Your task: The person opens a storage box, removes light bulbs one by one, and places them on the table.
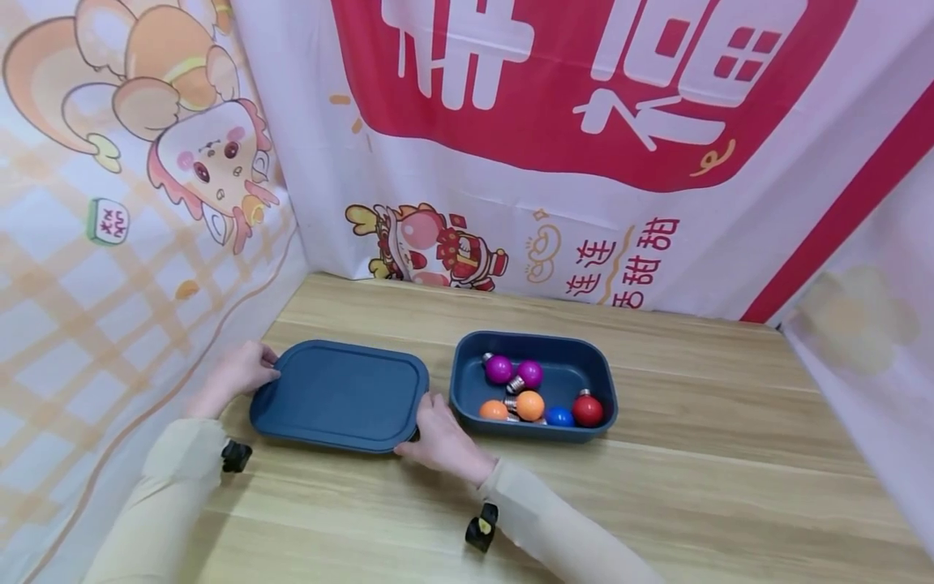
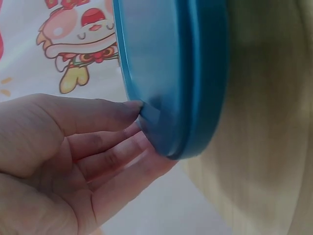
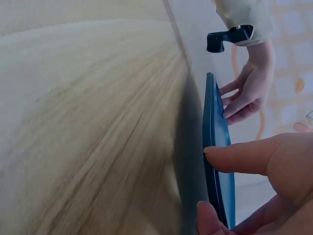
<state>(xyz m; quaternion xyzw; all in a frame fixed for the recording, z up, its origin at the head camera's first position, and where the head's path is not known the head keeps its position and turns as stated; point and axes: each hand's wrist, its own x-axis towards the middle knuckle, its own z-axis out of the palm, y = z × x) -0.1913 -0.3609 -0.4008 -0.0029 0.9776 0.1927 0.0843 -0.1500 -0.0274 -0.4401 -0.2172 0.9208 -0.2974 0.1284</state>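
A dark blue rounded-rectangular lid (image 1: pixel 339 395) is level between my two hands, with a shadow on the table beside it in the right wrist view. My left hand (image 1: pixel 242 371) pinches its left end, thumb on the top face and fingers at the edge, as the left wrist view (image 2: pixel 73 147) shows. At the right end, my right hand (image 1: pixel 447 442) grips the rim with thumb and fingers. Just right of that hand stands an open dark blue box (image 1: pixel 565 381). Inside lie purple bulbs (image 1: pixel 499 369), orange bulbs (image 1: pixel 530 405), a blue bulb (image 1: pixel 559 416) and a red bulb (image 1: pixel 587 410).
A wooden table (image 1: pixel 700 454) carries everything. Printed cloth walls (image 1: pixel 467 170) stand behind it and along both sides, the left one close to my left hand. Black wrist cameras (image 1: pixel 481 527) sit on both forearms.
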